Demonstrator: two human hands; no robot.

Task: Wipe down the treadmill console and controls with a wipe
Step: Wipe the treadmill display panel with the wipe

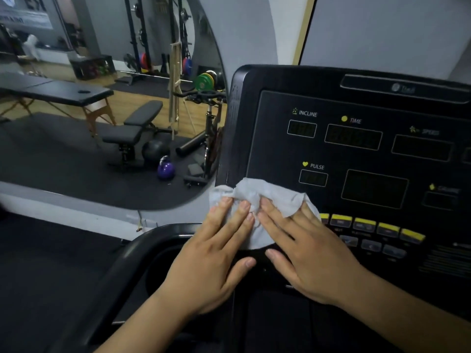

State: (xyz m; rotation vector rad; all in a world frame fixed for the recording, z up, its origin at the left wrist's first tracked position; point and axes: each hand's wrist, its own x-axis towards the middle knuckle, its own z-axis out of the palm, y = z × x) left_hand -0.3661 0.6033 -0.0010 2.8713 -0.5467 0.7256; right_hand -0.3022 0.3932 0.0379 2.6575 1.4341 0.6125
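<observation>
Presently left hand and right hand, fingers straight, press the wipe on the console; sliding right might trigger yellow buttons.

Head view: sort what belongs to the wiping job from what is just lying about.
Job:
wipe
treadmill console
yellow buttons
left hand and right hand, both pressing the wipe flat

Lying about:
purple kettlebell
black ball
weight bench
massage table
exercise bike
coloured plates
</observation>
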